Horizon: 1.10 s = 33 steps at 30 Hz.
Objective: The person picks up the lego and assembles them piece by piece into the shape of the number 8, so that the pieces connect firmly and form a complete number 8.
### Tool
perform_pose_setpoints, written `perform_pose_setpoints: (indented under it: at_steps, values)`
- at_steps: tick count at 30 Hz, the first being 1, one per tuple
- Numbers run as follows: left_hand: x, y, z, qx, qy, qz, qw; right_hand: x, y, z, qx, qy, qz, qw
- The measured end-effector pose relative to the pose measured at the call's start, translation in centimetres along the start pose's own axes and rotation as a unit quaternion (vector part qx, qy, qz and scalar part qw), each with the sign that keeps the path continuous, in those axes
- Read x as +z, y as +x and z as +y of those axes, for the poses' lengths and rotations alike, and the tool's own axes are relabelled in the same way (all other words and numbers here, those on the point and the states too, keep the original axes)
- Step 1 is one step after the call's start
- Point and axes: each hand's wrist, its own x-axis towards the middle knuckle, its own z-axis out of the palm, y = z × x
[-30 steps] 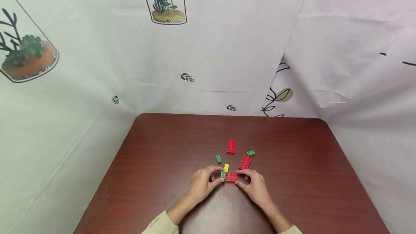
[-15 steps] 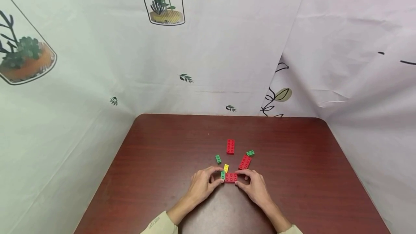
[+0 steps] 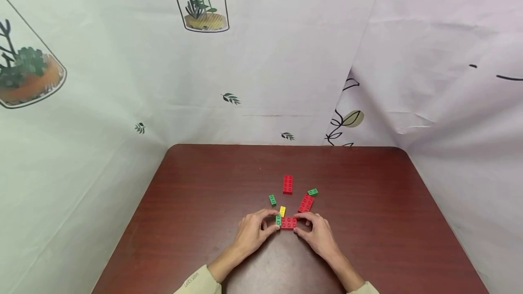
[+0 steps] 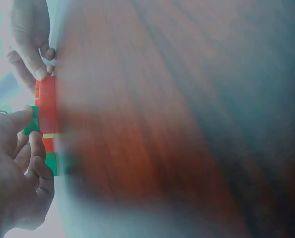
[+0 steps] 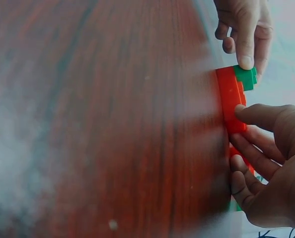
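Note:
A small green two-stud brick (image 3: 278, 220) sits on the left end of a red brick (image 3: 288, 223) near the middle of the table. My left hand (image 3: 254, 232) pinches the green brick between thumb and index finger. On the opposite end, my right hand (image 3: 321, 236) grips the red brick between thumb and fingers. The right wrist view shows the green brick (image 5: 245, 78) raised above the red brick (image 5: 230, 96), flush with its end. Just behind the pair lies a small yellow brick (image 3: 283, 211), partly covered by them.
Loose on the brown table (image 3: 196, 185) lie one red brick (image 3: 288, 184) farther back and another red brick (image 3: 306, 203) close to my right fingers. One green brick (image 3: 313, 192) lies by that red one; another green brick (image 3: 272, 200) lies behind my left hand.
The whole head view shifts slightly to the left. Both hands keep their hold, and the bricks stay where they were on the table.

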Motion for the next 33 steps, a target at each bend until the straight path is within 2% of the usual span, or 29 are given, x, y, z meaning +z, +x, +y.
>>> perform_pose_setpoints:
  at_steps: [9,17,27,33]
  values:
    - [-0.1,0.0,-0.1,-0.003,-0.005,-0.004,1.0000,-0.2,0.2,-0.4,-0.014,0.015,0.008,1.000]
    - [-0.1,0.0,0.0,0.002,-0.002,0.004,1.0000,0.0,0.9,-0.9,-0.019,0.066,0.012,0.998]
    - [0.1,0.1,0.1,0.002,-0.001,0.003,1.0000,0.6,1.8,-1.2,0.007,0.094,0.000,0.996]
    - [0.1,0.0,-0.1,0.002,-0.001,0.002,1.0000,1.0,2.5,-0.8,0.009,0.104,-0.006,0.994]
